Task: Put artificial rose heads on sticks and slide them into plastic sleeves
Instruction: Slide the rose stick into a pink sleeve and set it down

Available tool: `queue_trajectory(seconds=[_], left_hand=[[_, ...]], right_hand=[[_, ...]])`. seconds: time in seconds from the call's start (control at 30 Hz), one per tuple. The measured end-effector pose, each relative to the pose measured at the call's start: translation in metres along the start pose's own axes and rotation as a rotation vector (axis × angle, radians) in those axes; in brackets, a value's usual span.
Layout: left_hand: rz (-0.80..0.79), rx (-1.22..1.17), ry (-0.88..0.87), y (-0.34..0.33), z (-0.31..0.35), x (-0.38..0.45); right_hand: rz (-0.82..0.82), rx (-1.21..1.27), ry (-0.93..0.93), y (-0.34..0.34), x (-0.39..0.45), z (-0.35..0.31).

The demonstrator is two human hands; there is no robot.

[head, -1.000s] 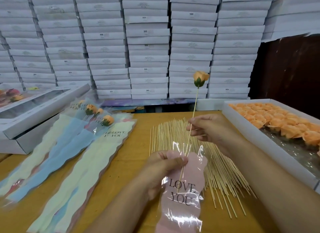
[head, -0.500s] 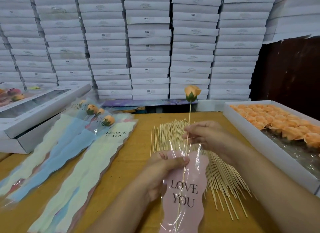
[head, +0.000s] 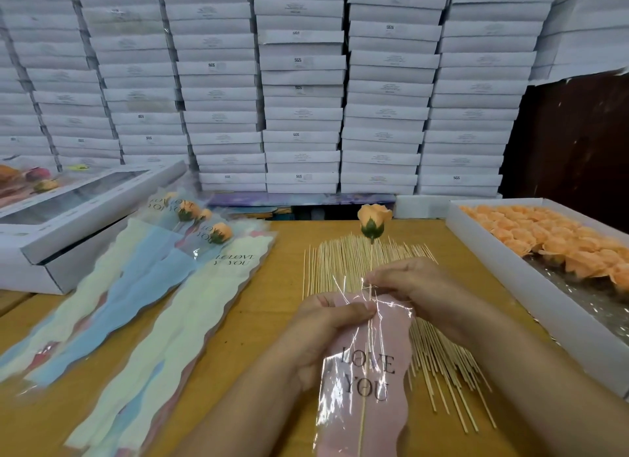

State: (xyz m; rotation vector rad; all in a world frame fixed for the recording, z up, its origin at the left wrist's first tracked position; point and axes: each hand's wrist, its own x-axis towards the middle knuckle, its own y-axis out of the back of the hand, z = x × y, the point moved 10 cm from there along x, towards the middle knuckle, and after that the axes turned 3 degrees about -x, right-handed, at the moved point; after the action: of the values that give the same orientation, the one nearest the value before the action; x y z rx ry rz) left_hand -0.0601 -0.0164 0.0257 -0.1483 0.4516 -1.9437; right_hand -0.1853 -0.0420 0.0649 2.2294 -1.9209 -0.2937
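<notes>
Left hand (head: 326, 324) pinches the mouth of the pink "LOVE YOU" sleeve (head: 367, 381), thumb clamped across the clear plastic. Right hand (head: 418, 286) has its grip closed on the stick (head: 362, 419), fingertips tight at the sleeve's opening. The stick runs down inside the sleeve, and the orange rose head (head: 372, 220) stands clear above both hands. Loose sticks (head: 439, 364) fan across the bench (head: 265, 307) underneath; a tray of rose heads (head: 544, 238) sits to the right, finished sleeved roses (head: 143, 286) to the left.
</notes>
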Motion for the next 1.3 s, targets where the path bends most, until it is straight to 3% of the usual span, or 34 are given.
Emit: queue_trajectory(seconds=[0.23,0.47,0.67,0.77,0.93,1.03,1.1,1.3], left_hand=[[-0.004,0.030,0.013,-0.002,-0.004,0.000],[0.005,0.015,-0.020,0.001,0.002,0.000],[-0.037,0.015,0.043,0.001,-0.007,0.002],[-0.037,0.018,0.058,-0.001,-0.009,0.000],[0.080,0.072,0.047,0.007,-0.007,-0.001],[0.097,0.092,0.021,0.008,-0.004,-0.002],[0.092,0.096,0.031,0.009,-0.006,-0.001],[0.007,0.030,0.048,0.003,-0.010,0.002]], right_hand=[[0.142,0.115,-0.026,0.021,0.007,-0.010],[0.018,0.137,-0.046,0.002,-0.003,0.002],[0.088,0.166,-0.057,0.010,0.001,0.003],[0.034,0.189,-0.068,0.005,0.000,0.008],[-0.024,0.079,-0.110,0.002,-0.006,0.011],[0.084,-0.004,-0.043,0.020,-0.004,0.002],[0.145,0.067,0.063,0.030,-0.003,-0.013],[0.168,-0.005,0.216,0.028,-0.008,-0.024]])
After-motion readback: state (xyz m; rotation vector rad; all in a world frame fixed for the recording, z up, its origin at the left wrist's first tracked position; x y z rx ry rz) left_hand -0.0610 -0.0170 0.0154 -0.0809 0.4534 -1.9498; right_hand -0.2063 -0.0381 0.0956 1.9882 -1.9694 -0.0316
